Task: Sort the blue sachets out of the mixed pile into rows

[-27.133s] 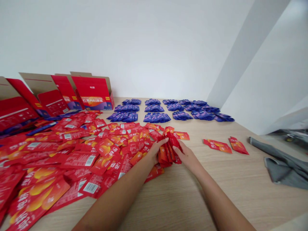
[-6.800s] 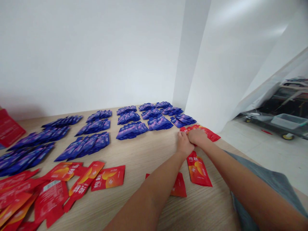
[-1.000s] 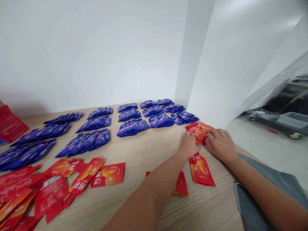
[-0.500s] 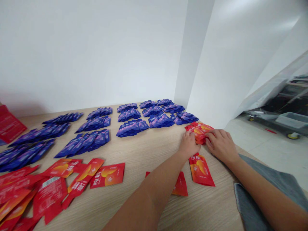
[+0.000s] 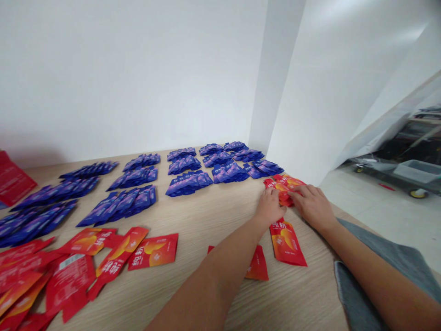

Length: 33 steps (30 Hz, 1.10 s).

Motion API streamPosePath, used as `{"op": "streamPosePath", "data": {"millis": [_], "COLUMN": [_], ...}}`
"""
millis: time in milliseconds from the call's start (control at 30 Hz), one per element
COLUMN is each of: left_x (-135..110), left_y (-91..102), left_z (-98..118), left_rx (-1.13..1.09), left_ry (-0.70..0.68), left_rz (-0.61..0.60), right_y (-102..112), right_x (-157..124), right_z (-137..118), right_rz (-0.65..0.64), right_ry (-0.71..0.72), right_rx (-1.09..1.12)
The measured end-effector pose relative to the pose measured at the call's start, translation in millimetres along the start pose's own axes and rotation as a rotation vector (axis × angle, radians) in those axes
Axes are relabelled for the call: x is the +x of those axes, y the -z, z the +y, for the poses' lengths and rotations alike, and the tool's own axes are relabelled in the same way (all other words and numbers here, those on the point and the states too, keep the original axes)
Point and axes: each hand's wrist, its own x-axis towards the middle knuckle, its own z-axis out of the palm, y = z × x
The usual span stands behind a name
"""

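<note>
A small stack of red sachets lies on the wooden table near the white pillar. My left hand presses its fingers against the stack's left side. My right hand closes its fingers on the stack's near right side. A single red sachet lies just below my left hand, and another red sachet is partly hidden under my left forearm.
Rows of blue sachet piles fill the back of the table. Loose red sachets spread over the left front. A grey cloth hangs at the right edge. The white pillar stands behind the stack.
My right hand has slid a little left, closer onto the stack. My left hand stays at the stack's left side. The stack has hardly shifted.
</note>
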Motion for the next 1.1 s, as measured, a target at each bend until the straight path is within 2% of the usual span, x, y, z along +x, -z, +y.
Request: {"op": "streamPosePath", "data": {"millis": [133,400,633,833,967,1100], "left_x": [0.1,1.8,-1.6,-5.1,-5.0,-3.9], "left_y": [-2.3,-1.9,-0.6,1.9,2.1,0.9], "left_z": [0.0,-0.4,0.2,4.5,4.6,3.0], "left_rx": [-0.036,0.017,0.179,0.257,0.224,0.167], "left_ry": [0.041,0.036,-0.067,-0.061,-0.067,-0.086], "left_rz": [0.035,-0.011,-0.088,-0.139,-0.124,-0.059], "right_y": [-0.4,3.9,6.2,8.1,9.3,10.8], "right_x": [1.1,-6.3,-15.6,-15.8,-14.4,-13.6], "right_z": [6.3,25.3,25.3,21.4,17.8,15.1], "right_rz": [0.053,0.131,0.098,0.055,0.025,0.002], "right_ry": [0.005,-0.108,-0.046,-0.066,-0.078,-0.085], "right_rx": [-0.012,-0.097,-0.053,0.011,0.034,0.053]}}
